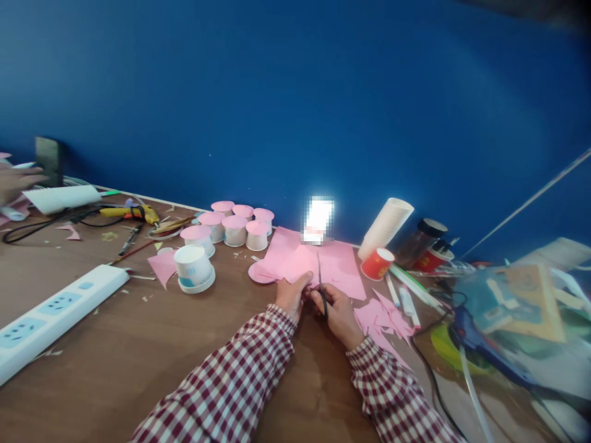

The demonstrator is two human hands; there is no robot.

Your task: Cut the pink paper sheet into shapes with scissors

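Observation:
My left hand [292, 296] pinches a piece of pink paper [298, 263] near the middle of the table. In my right hand [340, 311] is a pair of scissors [320, 284], its fingers closed round the dark handles. The blades point away from me and lie at the right side of the held paper. Beneath and behind them is a larger pink sheet [348, 271] lying flat. A rounded pink piece [261, 274] shows to the left of my left hand. How far the blades are apart is too small to tell.
Several paper cups topped with pink discs [234, 223] stand left, behind a white cup [191, 266]. A power strip [60, 317] is at near left. Pink scraps [381, 317], a red cup [377, 264] and a blue glue gun [484, 347] lie right. Another person's hand [18, 181] is far left.

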